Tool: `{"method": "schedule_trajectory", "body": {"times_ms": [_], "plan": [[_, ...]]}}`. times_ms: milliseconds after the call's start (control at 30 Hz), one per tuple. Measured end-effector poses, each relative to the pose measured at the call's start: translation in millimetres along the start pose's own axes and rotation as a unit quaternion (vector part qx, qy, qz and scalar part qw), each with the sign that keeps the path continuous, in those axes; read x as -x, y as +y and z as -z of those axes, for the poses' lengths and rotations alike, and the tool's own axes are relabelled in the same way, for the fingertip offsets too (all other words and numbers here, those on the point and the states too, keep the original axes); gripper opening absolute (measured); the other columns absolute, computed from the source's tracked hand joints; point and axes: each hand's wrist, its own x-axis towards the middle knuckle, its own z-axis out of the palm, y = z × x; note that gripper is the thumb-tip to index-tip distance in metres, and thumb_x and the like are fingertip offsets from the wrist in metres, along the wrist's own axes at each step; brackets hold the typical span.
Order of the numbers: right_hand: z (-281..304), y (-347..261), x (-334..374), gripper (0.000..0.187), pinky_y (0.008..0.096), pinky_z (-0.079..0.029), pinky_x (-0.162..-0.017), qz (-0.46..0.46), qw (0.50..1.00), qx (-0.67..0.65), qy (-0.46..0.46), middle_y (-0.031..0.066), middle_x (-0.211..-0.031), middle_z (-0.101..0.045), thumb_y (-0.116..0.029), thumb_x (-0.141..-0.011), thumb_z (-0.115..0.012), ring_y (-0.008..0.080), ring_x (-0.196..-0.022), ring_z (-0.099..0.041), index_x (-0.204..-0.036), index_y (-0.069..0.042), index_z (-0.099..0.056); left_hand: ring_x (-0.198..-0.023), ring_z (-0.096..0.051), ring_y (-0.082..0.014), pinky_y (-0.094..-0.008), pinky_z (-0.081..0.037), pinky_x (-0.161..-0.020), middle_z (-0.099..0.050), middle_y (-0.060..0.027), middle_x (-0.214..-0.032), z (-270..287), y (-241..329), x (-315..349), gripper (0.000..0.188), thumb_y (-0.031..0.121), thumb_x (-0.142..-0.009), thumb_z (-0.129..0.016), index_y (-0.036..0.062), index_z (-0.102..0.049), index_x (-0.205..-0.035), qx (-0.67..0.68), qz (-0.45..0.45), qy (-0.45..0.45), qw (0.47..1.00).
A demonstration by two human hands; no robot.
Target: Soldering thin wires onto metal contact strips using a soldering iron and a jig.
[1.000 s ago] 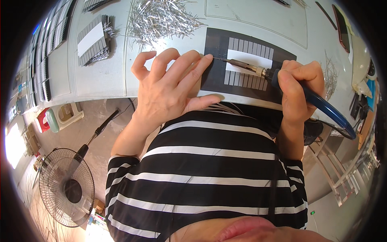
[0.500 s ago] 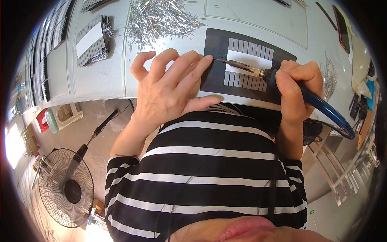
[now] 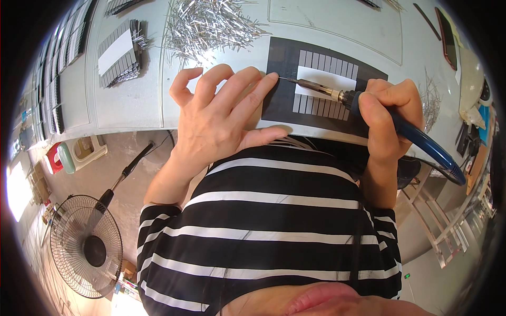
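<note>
My right hand is closed round the dark blue handle of a soldering iron. The iron's thin tip points left, close to my left index fingertip. My left hand has its fingers spread, the index fingertip resting at the left part of a black mat. A fine silvery line runs between that fingertip and the iron's tip; whether it is a wire or a strip is too small to tell. Under the iron, on the mat, lies a panel of grey slats with a white band across its middle.
A heap of shiny metal strips lies beyond my left hand. Farther left sits a stack of slatted panels, with rows of more panels at the edge. More loose strips and a phone-like object are at right. A fan stands lower left.
</note>
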Motion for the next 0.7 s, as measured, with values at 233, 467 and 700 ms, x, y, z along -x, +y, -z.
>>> {"method": "schedule_trajectory", "body": {"times_ms": [233, 467, 700], "plan": [[-4.2, -13.9, -10.8, 0.022, 0.0231, -0.023, -0.043, -0.043, 0.997, 0.056, -0.005, -0.0015, -0.055, -0.043, 0.006, -0.080, -0.069, 0.0036, -0.047, -0.033, -0.072, -0.003, -0.049, -0.105, -0.047, -0.0195, -0.0422, -0.025, -0.100, -0.061, 0.0033, -0.113, -2.3, -1.2, 1.4, 0.070, 0.075, -0.082, -0.055, 0.0187, -0.070, -0.122, 0.031, 0.019, 0.024, 0.999], [0.5, -8.0, -16.5, 0.022, 0.0236, -0.025, -0.044, -0.040, 0.998, 0.043, -0.030, -0.0017, -0.056, -0.043, 0.003, -0.080, -0.069, 0.0040, -0.048, -0.034, -0.071, -0.003, -0.050, -0.103, -0.047, -0.0219, -0.0414, -0.026, -0.097, -0.060, 0.0006, -0.114, -3.0, -7.8, 2.4, 0.068, 0.071, -0.080, -0.062, 0.0175, -0.069, -0.122, 0.077, 0.039, 0.045, 0.995], [3.9, -2.6, -9.0, 0.021, 0.0224, -0.027, -0.046, -0.048, 0.997, 0.046, -0.024, -0.0004, -0.059, -0.047, 0.002, -0.079, -0.073, 0.0044, -0.050, -0.038, -0.073, -0.002, -0.053, -0.104, -0.047, -0.0236, -0.0421, -0.026, -0.097, -0.059, -0.0007, -0.115, -3.0, -10.5, 1.2, 0.066, 0.066, -0.078, -0.068, 0.0157, -0.070, -0.122, 0.097, 0.048, 0.044, 0.993]]}}
